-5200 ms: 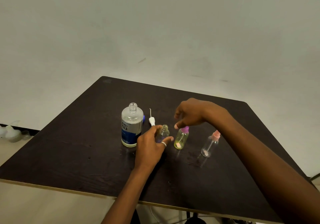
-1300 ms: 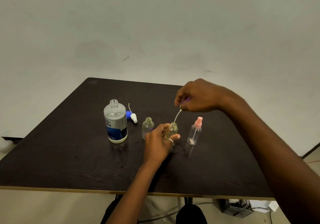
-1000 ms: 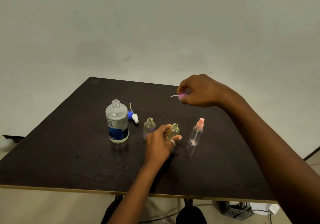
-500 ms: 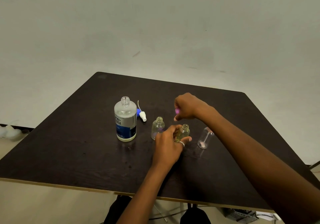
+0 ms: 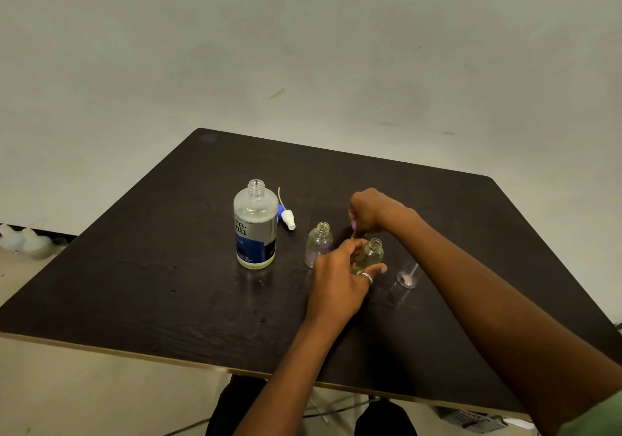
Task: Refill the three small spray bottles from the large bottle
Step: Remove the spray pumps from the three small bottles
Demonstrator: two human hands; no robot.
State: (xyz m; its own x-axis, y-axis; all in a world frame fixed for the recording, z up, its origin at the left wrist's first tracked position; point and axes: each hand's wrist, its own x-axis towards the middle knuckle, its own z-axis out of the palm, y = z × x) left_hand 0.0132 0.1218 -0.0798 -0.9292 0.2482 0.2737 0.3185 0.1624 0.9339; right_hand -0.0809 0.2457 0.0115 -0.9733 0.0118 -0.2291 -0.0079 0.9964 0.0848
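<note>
Pinching a purple sprayer (image 5: pixel 354 224), the right hand (image 5: pixel 370 210) hovers near the upright yellow bottle (image 5: pixel 372 253) the left hand (image 5: pixel 336 280) grips.

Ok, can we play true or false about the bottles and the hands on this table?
1. The large bottle has its cap on. False: its neck is open.
2. The left hand holds the yellowish small bottle. True.
3. The right hand is empty. False: it pinches a purple spray top.
4. A white spray top lies on the table beside the large bottle. True.
5. The clear small bottle lies on its side. False: it stands upright with its neck open.
</note>
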